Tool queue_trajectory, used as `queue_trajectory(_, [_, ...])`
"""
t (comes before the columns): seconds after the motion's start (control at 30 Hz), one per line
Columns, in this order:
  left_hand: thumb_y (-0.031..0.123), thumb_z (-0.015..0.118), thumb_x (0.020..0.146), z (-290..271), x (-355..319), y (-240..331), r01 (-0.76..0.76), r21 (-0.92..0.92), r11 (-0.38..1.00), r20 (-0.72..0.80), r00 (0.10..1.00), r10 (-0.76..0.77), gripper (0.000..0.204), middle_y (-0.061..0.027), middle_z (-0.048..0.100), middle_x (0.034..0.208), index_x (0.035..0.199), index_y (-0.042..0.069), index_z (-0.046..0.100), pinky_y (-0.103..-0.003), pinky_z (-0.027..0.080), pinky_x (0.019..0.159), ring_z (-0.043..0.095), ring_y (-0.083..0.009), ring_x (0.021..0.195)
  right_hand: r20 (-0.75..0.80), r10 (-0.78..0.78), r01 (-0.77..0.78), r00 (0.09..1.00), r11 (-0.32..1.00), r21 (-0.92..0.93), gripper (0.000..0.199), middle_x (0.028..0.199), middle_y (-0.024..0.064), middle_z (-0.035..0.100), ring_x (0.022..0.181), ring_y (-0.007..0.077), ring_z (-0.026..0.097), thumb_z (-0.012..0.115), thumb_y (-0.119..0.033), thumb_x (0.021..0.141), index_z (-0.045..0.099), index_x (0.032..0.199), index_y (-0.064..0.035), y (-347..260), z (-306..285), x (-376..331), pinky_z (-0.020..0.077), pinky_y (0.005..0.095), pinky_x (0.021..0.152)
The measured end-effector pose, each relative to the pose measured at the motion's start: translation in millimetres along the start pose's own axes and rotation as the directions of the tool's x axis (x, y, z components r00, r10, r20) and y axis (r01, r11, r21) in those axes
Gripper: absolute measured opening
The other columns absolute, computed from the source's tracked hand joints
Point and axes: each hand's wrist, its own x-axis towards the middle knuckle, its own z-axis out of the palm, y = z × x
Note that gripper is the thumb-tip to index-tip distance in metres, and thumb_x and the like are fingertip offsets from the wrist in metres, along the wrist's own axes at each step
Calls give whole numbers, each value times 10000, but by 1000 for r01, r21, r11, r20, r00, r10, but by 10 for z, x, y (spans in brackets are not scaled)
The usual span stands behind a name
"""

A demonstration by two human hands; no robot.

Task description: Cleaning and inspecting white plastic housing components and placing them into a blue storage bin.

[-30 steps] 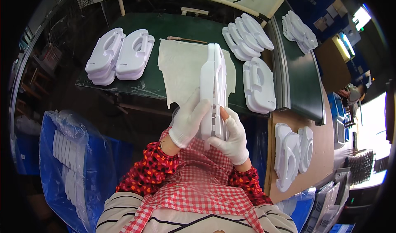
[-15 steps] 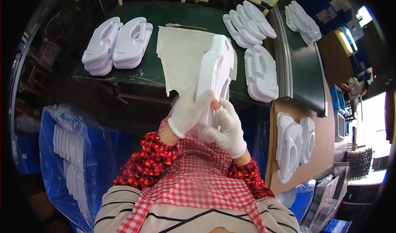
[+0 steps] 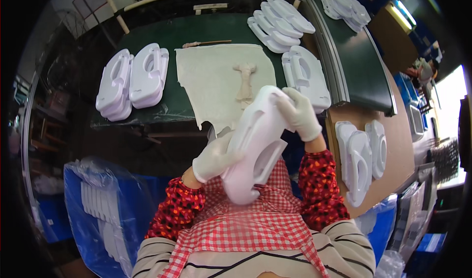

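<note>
Head view shows a blue bin (image 3: 93, 214) lined with clear plastic at the person's lower left, holding a row of white moulded parts (image 3: 101, 214) stood on edge; a second blue bin (image 3: 381, 231) at the lower right shows only its liner, its contents hidden. Since half a second ago the white moulded piece (image 3: 255, 147) has been tipped from nearly upright to a slant, its broad recessed face now turned up toward the camera, and the right hand (image 3: 300, 113) has moved from its lower edge up to its far top end. The left hand (image 3: 214, 157), gloved in white, has its grip clamped on the piece's left edge; the right grip is closed over the top corner. The piece is a long, rounded white shell with oval cut-outs and raised ribs, held in the air above the red checked apron (image 3: 255, 224), just short of the desk (image 3: 162, 106). On the desk lie a cream cloth (image 3: 216, 81), two stacks of like pieces (image 3: 132, 78) to the left and more (image 3: 307, 71) to the right.
</note>
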Motion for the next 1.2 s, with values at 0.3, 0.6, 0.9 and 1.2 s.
queue_trajectory(0.3, [524,469,877,-733,600,-18,357,802,478,-457,883,106,607,-285,617,875,1083,-42,542,-455,454,754,591,-432,883,-250,112,-126,962,991,-39,422,905,202,637,866,334,619,599,-383,820,596,1013,-7,406,539,726,478,374,768])
queue_trajectory(0.6, [649,280,869,-1933,1423,-230,675,641,367,-694,713,-99,823,-347,553,1061,1063,-85,600,-431,395,918,519,-429,1082,-54,317,-270,947,694,-667,503,1062,225,576,931,305,633,578,-222,826,398,1265,-57,985,956,1116,521,430,744])
queue_trajectory(0.9, [634,260,869,-2105,1451,-227,650,718,250,-626,760,-177,800,-335,542,1099,1095,-57,594,-433,374,939,501,-431,1103,-267,-43,22,963,997,-81,287,704,193,630,547,293,638,405,-71,879,482,1153,-37,415,640,1330,509,378,474])
queue_trajectory(1.2, [628,256,874,-1960,1431,-235,670,678,302,-664,735,-141,801,-332,554,1082,1074,-65,604,-424,377,941,506,-433,1102,42,313,-300,949,934,-192,245,778,224,630,704,372,632,379,-185,909,489,1074,-41,341,767,1095,489,462,681])
